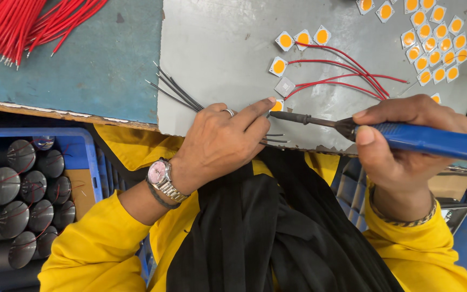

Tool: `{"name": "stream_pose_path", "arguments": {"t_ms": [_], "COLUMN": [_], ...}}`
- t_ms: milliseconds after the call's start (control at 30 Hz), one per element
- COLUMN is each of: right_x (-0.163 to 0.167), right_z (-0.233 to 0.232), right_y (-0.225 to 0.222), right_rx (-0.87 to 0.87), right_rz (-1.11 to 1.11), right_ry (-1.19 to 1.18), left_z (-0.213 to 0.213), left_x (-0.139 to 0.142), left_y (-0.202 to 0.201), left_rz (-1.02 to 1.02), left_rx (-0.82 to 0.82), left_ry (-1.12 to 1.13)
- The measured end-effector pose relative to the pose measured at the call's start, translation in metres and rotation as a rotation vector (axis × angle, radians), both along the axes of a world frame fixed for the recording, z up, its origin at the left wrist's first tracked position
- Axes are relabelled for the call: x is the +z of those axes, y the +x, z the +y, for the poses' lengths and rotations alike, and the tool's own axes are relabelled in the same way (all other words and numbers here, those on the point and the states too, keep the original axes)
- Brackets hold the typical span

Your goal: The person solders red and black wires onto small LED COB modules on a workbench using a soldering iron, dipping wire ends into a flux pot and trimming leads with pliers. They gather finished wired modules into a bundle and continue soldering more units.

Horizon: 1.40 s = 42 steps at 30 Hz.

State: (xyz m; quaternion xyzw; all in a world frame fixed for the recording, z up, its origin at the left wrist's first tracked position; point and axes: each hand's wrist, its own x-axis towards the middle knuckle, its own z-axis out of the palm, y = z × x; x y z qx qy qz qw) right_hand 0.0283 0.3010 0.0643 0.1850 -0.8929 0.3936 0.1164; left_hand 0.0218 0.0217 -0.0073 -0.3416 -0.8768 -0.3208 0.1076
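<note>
My left hand rests at the near edge of a grey work plate. It grips a bundle of thin black wires, and its forefinger presses down a small square chip with a yellow disc. My right hand is closed around the blue handle of a soldering iron. The iron's dark tip lies just beside that chip. Three chips with red wires attached lie a little farther up the plate.
Several loose yellow-disc chips are spread at the top right. A bundle of red wires lies on the blue-green bench at top left. A blue crate with several dark cylinders stands lower left.
</note>
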Motion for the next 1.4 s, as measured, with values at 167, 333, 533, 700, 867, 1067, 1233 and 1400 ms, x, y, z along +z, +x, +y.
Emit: {"name": "stream_pose_path", "arguments": {"t_ms": [167,333,533,700,867,1067,1233,1400], "right_x": [0.01,0.013,0.012,0.01,0.008,0.011,0.014,0.016], "right_z": [-0.005,-0.006,0.003,0.008,0.0,-0.008,-0.01,-0.004], "right_y": [-0.007,-0.007,0.007,0.008,0.003,-0.002,0.0,0.006], "right_rx": [0.076,0.091,0.036,0.026,0.033,0.045,0.083,0.057], "right_rz": [-0.024,-0.03,0.011,-0.006,-0.026,-0.029,-0.045,0.021], "right_ry": [0.033,0.087,0.038,0.015,0.021,0.03,0.053,0.083], "left_z": [0.0,0.0,0.002,0.003,0.003,0.006,0.008,0.008], "left_x": [0.0,0.0,0.002,0.005,0.009,0.011,0.012,0.013], "left_y": [0.0,0.0,0.0,0.001,0.001,0.001,0.0,0.0], "left_rz": [0.002,0.005,-0.009,-0.019,-0.028,-0.065,-0.078,-0.076], "left_rx": [-0.002,0.01,0.017,0.029,0.044,0.055,0.057,0.06], "left_ry": [0.012,-0.014,-0.022,-0.047,-0.029,-0.018,-0.003,-0.005]}}
